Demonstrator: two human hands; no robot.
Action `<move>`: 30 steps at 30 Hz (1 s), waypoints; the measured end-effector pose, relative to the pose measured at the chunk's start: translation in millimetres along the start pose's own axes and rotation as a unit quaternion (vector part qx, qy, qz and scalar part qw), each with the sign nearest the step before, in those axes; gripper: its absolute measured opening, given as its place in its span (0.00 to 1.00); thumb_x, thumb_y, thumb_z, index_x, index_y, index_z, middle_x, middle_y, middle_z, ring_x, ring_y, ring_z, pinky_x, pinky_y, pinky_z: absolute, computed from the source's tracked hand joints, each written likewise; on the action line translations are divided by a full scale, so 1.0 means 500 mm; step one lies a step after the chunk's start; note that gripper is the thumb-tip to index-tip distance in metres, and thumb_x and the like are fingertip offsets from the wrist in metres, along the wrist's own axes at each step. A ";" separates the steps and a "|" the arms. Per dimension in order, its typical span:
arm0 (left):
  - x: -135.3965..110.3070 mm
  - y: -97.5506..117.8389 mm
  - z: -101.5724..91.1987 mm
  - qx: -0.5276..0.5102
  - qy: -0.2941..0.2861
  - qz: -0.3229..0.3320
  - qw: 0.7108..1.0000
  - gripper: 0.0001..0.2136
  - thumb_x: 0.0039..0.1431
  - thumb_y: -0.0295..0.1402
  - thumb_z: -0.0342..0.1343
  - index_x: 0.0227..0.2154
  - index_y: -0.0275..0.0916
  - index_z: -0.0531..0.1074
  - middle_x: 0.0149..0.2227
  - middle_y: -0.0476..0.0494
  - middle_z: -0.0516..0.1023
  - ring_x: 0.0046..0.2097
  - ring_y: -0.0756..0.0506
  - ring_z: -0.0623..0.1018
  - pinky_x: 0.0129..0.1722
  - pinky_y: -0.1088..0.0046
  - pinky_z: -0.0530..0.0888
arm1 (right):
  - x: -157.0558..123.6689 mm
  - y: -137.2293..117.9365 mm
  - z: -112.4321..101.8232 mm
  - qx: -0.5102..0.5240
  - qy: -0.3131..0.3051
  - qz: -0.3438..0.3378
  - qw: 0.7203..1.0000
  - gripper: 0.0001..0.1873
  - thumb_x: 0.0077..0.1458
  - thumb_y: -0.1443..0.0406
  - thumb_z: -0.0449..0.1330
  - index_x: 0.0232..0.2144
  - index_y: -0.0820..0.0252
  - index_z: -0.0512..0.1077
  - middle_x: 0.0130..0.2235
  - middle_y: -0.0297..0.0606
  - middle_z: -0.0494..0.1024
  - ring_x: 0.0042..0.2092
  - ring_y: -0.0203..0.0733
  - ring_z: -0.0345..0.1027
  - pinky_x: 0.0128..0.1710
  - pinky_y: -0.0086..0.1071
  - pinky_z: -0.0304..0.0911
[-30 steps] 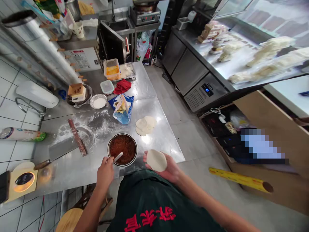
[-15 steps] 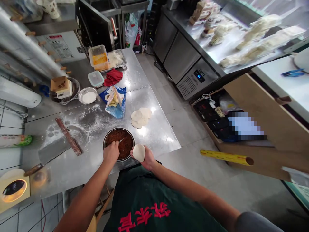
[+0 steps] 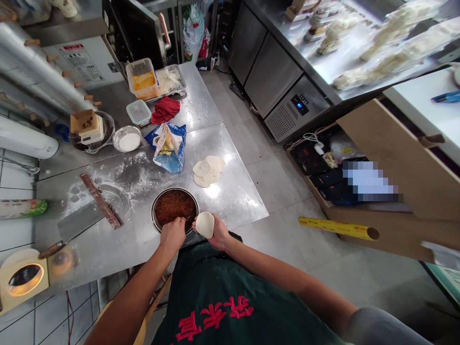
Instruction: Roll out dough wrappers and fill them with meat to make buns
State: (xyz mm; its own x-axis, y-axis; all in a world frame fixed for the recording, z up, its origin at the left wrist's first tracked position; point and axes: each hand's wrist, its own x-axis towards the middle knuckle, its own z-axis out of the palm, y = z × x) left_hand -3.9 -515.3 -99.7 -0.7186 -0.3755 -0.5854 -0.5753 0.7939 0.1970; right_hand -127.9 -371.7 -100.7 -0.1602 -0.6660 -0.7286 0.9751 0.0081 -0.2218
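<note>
My left hand [image 3: 173,235] is closed round a small metal scoop, whose tip rests at the near edge of a round metal bowl [image 3: 155,225] of dark red-brown filling [image 3: 175,207]. My right hand [image 3: 215,231] cups a round white dough wrapper [image 3: 205,224] just right of the bowl, tilted toward it. A small stack of flat dough wrappers [image 3: 207,170] lies on the steel table [image 3: 233,196] behind the bowl.
A blue bag [image 3: 167,148], a bowl of flour [image 3: 127,140], a red cloth [image 3: 164,109], lidded tubs [image 3: 143,81] and a cleaver [image 3: 77,225] with a rolling pin [image 3: 100,200] sit on the table. A yellow tube [image 3: 336,228] lies on the floor by a wooden counter [image 3: 395,158].
My left hand dipped the scoop into the filling and drew it back toward the bowl's near edge. My right hand brought the wrapper up beside the bowl. The view tilted down.
</note>
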 end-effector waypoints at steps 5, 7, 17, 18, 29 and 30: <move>0.010 -0.023 -0.024 -0.083 -0.021 -0.001 0.996 0.15 0.68 0.32 0.46 0.40 0.41 0.80 0.43 0.36 0.83 0.45 0.40 0.82 0.46 0.67 0.71 | -0.002 0.003 -0.002 0.008 -0.021 -0.001 1.000 0.25 0.67 0.58 0.43 0.37 0.70 0.74 0.28 0.41 0.77 0.41 0.45 0.74 0.47 0.39 0.68; 0.010 -0.040 -0.040 -0.129 -0.035 0.008 0.991 0.15 0.68 0.34 0.47 0.36 0.42 0.81 0.39 0.41 0.84 0.43 0.43 0.81 0.44 0.71 0.70 | -0.008 -0.003 -0.002 0.006 -0.022 0.005 1.000 0.24 0.67 0.56 0.46 0.38 0.69 0.74 0.31 0.42 0.79 0.41 0.45 0.75 0.48 0.39 0.68; -0.098 -0.057 -0.129 -0.355 0.090 -0.020 0.931 0.19 0.70 0.46 0.47 0.45 0.41 0.79 0.30 0.50 0.80 0.33 0.48 0.78 0.37 0.74 0.72 | 0.004 -0.080 0.077 0.062 0.041 -0.081 0.994 0.16 0.63 0.59 0.54 0.40 0.64 0.77 0.38 0.46 0.83 0.41 0.49 0.78 0.43 0.42 0.75; -0.108 -0.043 -0.134 -0.347 0.132 -0.022 0.928 0.18 0.70 0.45 0.47 0.48 0.41 0.79 0.33 0.48 0.81 0.35 0.47 0.79 0.40 0.73 0.74 | 0.009 -0.081 0.101 0.066 0.013 -0.072 0.995 0.16 0.63 0.60 0.53 0.42 0.65 0.77 0.40 0.47 0.83 0.42 0.49 0.78 0.44 0.43 0.75; -0.175 0.050 -0.142 -0.021 0.339 0.041 0.940 0.32 0.65 0.19 0.48 0.70 0.48 0.59 0.49 0.40 0.76 0.52 0.43 0.78 0.52 0.67 0.77 | -0.008 -0.085 0.245 0.111 -0.116 -0.060 0.985 0.19 0.67 0.56 0.51 0.43 0.63 0.77 0.43 0.46 0.82 0.46 0.52 0.77 0.51 0.51 0.73; -0.179 0.048 -0.150 -0.025 0.340 0.040 0.939 0.32 0.66 0.20 0.49 0.70 0.49 0.59 0.49 0.40 0.76 0.52 0.44 0.78 0.51 0.68 0.77 | -0.008 -0.086 0.242 0.111 -0.116 -0.067 0.985 0.20 0.67 0.56 0.50 0.43 0.62 0.77 0.42 0.46 0.82 0.46 0.52 0.76 0.51 0.51 0.73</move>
State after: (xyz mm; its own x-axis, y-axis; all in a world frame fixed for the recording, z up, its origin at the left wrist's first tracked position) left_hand 17.2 -498.3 16.7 -0.8338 -0.5479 0.0680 -0.5141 0.8153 0.2663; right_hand -150.7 -459.4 -9.9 -0.2745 -0.8030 -0.5289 0.9615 -0.2372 -0.1389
